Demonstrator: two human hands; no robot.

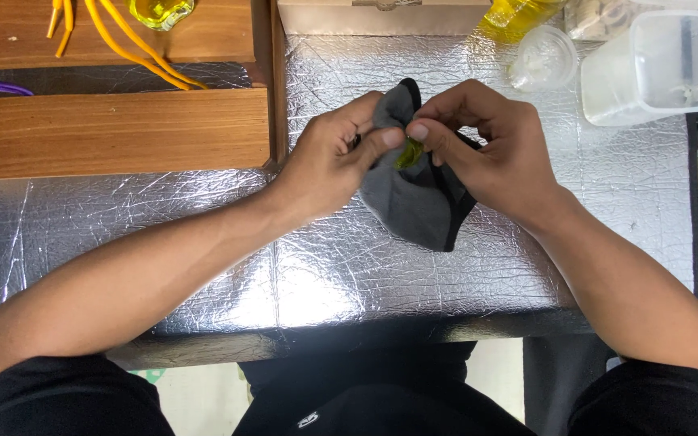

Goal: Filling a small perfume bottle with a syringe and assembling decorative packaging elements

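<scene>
Your left hand [329, 157] and right hand [486, 149] pinch a yellow-green piece [409, 153] against the grey sock [414, 202], fingers pressed together, over the foil-covered table [349, 274].

Both hands pinch a grey sock [414, 202] (green piece [409, 153] between).

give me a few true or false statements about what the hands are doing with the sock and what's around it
1. Both hands grip a grey sock with black trim. True.
2. The left hand rests flat on the wooden tray. False: it pinches the sock together with the right hand.
3. A small yellow-green piece sits between the fingertips at the sock. True.
4. The table is covered with a blue cloth. False: its cover is silver and crinkled, like foil.
5. A clear plastic container stands beyond the right hand. True.
6. The yellow cords lie across the sock. False: they lie on the wooden tray, apart from it.
</scene>
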